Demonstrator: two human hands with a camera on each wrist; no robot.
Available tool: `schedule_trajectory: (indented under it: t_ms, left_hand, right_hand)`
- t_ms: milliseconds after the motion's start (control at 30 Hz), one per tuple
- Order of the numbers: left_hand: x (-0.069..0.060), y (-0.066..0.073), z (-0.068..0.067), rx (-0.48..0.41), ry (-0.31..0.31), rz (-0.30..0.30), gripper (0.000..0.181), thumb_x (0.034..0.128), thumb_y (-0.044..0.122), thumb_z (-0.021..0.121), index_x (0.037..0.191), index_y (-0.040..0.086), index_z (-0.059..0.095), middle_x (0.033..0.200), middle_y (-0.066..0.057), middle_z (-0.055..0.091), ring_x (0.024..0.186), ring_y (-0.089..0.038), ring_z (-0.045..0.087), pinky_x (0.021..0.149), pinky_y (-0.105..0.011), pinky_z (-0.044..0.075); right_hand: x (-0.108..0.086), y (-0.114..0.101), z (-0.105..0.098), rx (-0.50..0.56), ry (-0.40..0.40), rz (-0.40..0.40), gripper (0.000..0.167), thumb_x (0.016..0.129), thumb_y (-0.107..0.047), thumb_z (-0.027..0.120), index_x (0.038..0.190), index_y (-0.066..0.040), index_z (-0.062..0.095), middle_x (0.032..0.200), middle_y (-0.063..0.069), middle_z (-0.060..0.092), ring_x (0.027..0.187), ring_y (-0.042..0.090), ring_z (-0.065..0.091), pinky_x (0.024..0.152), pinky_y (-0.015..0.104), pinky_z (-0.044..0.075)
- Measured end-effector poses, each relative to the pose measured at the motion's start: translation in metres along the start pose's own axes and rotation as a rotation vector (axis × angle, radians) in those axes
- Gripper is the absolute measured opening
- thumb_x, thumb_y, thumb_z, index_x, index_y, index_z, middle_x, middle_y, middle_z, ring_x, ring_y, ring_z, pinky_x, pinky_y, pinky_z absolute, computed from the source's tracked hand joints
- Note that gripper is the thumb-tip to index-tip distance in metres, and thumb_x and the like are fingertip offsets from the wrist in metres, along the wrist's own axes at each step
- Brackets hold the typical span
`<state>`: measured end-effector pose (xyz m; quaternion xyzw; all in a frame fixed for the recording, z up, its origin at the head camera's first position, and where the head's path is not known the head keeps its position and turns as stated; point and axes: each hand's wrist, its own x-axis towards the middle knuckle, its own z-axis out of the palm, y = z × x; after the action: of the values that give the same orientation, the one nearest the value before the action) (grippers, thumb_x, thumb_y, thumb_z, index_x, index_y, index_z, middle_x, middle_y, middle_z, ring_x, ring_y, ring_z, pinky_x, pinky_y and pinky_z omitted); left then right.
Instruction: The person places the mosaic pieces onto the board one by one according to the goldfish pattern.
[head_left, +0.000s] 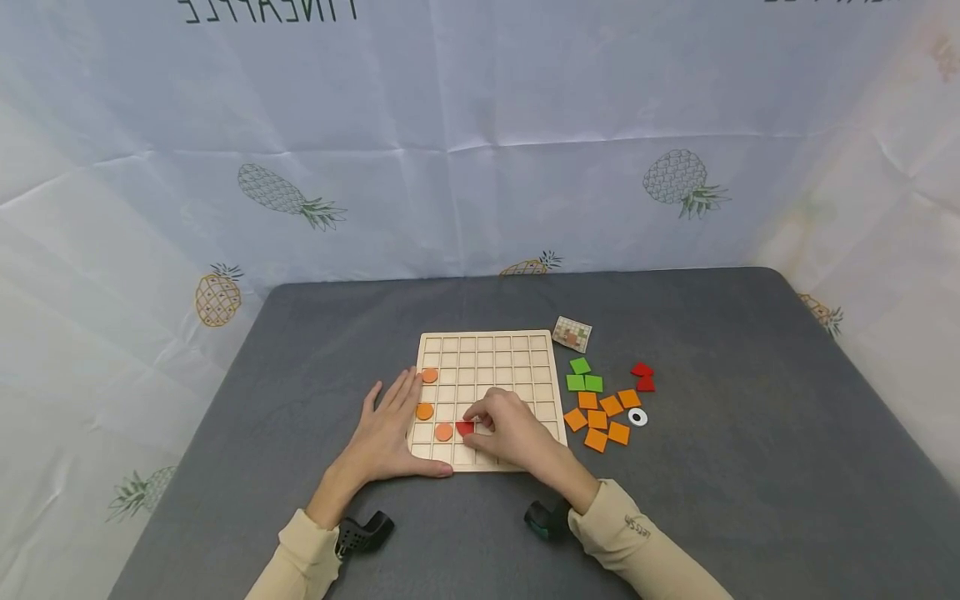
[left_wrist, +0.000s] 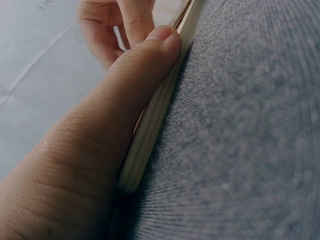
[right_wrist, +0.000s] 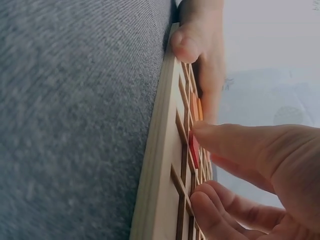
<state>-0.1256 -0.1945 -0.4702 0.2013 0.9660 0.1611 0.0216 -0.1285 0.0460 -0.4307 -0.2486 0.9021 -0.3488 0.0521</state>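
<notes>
A pale wooden grid board (head_left: 487,342) lies on the dark table. My left hand (head_left: 382,433) rests at its left side with fingers spread, the thumb along the near edge; the left wrist view shows that thumb on the board's wooden rim (left_wrist: 150,135). My right hand (head_left: 513,429) pinches a red piece (head_left: 465,428) between thumb and index finger over the lower left cells. In the right wrist view, the red piece (right_wrist: 194,150) sits low at the grid by the thumb tip. Orange discs (head_left: 444,432) lie in cells to its left.
Right of the board are green squares (head_left: 575,382), several orange squares (head_left: 597,419), red pieces (head_left: 646,383) and a white ring with a dark centre (head_left: 637,417). A small patterned card (head_left: 572,334) touches or nearly touches the board's far right corner. A pineapple-print cloth (head_left: 480,208) hangs behind.
</notes>
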Motion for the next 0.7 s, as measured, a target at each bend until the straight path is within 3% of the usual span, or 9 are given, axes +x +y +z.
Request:
schedule_trajectory:
  t_ms: [300, 700]
  left_hand:
    - [0.001, 0.001, -0.001, -0.010, 0.002, -0.002, 0.145, 0.0616, 0.090, 0.068, 0.164, 0.003, 0.013, 0.173, -0.014, 0.011, 0.161, -0.032, 0.017, 0.124, -0.066, 0.009]
    - [0.000, -0.002, 0.001, -0.014, 0.012, 0.011, 0.145, 0.0615, 0.089, 0.068, 0.164, 0.003, 0.013, 0.173, -0.014, 0.011, 0.161, -0.033, 0.017, 0.123, -0.066, 0.010]
  right_hand:
    - [-0.009, 0.003, -0.015, -0.003, 0.043, -0.022, 0.018, 0.088, -0.015, 0.079, 0.105, -0.008, 0.081, 0.094, 0.004, 0.073, 0.084, 0.015, 0.065, 0.069, 0.023, 0.051]
    - [-0.045, 0.032, -0.047, -0.070, 0.131, -0.012, 0.017, 0.086, -0.011, 0.080, 0.102, -0.007, 0.080, 0.091, 0.004, 0.071, 0.083, 0.018, 0.064, 0.069, 0.023, 0.052]
